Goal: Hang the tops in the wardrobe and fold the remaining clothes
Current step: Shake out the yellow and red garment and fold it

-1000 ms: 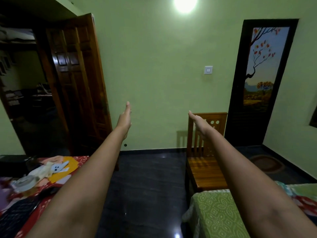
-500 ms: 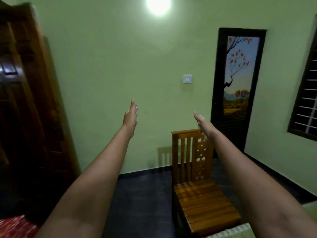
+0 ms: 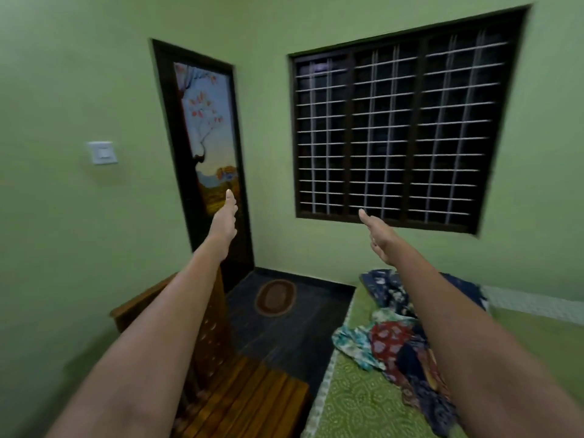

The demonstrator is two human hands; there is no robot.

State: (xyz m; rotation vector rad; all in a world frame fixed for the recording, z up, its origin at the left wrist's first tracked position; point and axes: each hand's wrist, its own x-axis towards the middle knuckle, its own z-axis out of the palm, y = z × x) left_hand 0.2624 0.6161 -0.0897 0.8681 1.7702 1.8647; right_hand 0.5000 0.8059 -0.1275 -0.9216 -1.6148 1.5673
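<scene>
Clothes (image 3: 401,349) heaped on bed (image 3: 347,406), lower right, under right forearm; no wardrobe in view

Left hand (image 3: 225,221), right hand (image 3: 379,237): both raised, fingers straight, nothing held

Step judged: reach down to heap
- one garment to be lifted clear at shoulders
- top or not to be judged before hanging
- chair (image 3: 240,396) beside bed to be avoided

Two bare arms reach forward in a green-walled bedroom, the left hand (image 3: 225,221) and the right hand (image 3: 379,237) both flat with fingers straight, holding nothing. Below the right arm, a heap of printed clothes (image 3: 396,339) lies on a bed (image 3: 357,403) with a green patterned cover. A wooden chair (image 3: 243,396) stands beside the bed. Behind are a painted door (image 3: 207,134), a barred window (image 3: 395,131), a wall switch (image 3: 102,152) and an oval floor mat (image 3: 275,297).
</scene>
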